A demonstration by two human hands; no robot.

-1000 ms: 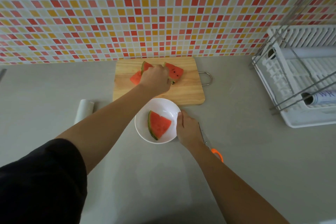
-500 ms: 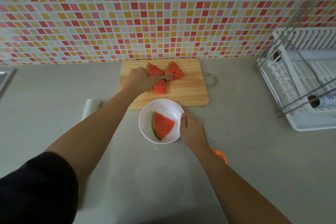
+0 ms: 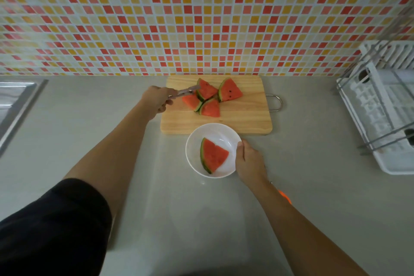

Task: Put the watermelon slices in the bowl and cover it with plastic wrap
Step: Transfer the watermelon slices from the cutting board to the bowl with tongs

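White bowl (image 3: 190, 141), gripped by the right hand (image 3: 249, 161), is filled with one slice (image 3: 212, 155); four slices (image 3: 209, 93) are left on the board (image 3: 246, 119), tongs (image 3: 184, 92) held in the left hand (image 3: 158, 101), covering not begun.

Home kitchen, mosaic tile backsplash (image 3: 201, 18) at twelve o'clock, steel sink (image 3: 15, 101) at nine, dish rack (image 3: 380, 107) at three, grey counter (image 3: 89, 107)

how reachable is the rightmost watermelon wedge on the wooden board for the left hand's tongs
Probably yes. The left hand holds metal tongs with tips at the neighbouring red wedge; the rightmost red watermelon wedge lies just beyond it on the wooden cutting board, uncovered.
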